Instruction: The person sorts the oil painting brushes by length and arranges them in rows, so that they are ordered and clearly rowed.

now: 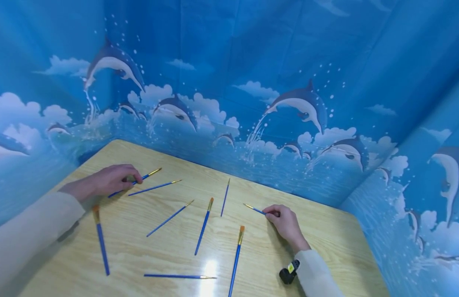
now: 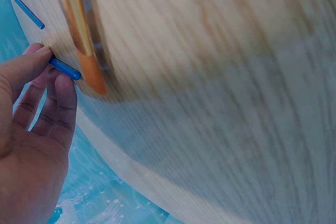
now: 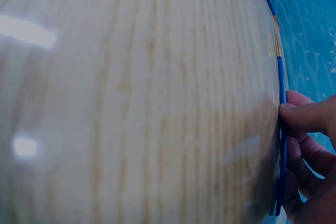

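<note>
Blue-handled left brush (image 1: 147, 175) was pinched by your left thumb and fingers, left hand (image 1: 116, 180) well left of the thin middle brush (image 1: 225, 198). Your right hand (image 1: 283, 220) pinched the right brush (image 1: 255, 209), near that middle brush's right side. On the wood-grain table (image 1: 344, 247), the wide flat brush (image 1: 101, 243) lay left of the middle brush, nearer you.

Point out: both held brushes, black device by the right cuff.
Right-held brush (image 3: 281, 80), right wrist view: handle.
Left-held brush (image 2: 66, 68), left wrist view: handle end.
Black device (image 1: 287, 276), head view: rounded body.
</note>
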A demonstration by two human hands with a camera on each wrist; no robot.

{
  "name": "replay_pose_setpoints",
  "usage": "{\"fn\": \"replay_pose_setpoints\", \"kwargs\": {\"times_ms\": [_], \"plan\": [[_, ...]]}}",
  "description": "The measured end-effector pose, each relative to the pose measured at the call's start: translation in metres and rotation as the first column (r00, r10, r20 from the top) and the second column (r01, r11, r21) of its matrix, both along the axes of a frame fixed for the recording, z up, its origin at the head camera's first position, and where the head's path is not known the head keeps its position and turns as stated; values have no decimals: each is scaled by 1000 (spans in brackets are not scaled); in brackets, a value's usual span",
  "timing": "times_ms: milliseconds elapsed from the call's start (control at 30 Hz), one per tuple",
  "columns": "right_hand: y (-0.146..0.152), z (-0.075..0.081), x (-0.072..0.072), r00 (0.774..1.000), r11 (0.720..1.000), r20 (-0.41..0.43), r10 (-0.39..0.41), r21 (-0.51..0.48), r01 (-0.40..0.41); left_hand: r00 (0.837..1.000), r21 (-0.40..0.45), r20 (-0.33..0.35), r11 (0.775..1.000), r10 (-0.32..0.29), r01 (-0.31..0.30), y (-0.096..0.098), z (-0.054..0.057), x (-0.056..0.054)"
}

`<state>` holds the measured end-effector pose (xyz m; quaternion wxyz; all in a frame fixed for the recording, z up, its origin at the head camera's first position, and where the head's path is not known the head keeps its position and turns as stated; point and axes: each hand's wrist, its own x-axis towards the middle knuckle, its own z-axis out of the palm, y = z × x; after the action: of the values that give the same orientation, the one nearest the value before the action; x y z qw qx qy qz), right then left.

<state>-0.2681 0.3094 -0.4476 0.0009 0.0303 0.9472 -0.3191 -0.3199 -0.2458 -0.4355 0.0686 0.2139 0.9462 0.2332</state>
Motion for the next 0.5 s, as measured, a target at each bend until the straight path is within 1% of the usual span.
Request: {"fn": "replay_pose_setpoints", "kwargs": {"times_ms": [133, 233, 333, 500], "plan": [[0, 1, 1, 1000, 1000, -12, 15, 5, -15, 1000, -1, -5, 1000, -2, 2, 0, 0, 0], [-2, 3, 1, 1000, 1000, -14, 18, -10, -18, 1000, 1, -6, 1000, -10, 10, 0, 1, 0], [-6, 8, 1, 999, 999, -15, 30, -36, -30, 1000, -2, -5, 1000, -3, 3, 0, 1, -1], [-13, 16, 1, 996, 992, -13, 85, -89, -85, 1000, -6, -4, 1000, 12, -12, 2, 0, 0]]}}
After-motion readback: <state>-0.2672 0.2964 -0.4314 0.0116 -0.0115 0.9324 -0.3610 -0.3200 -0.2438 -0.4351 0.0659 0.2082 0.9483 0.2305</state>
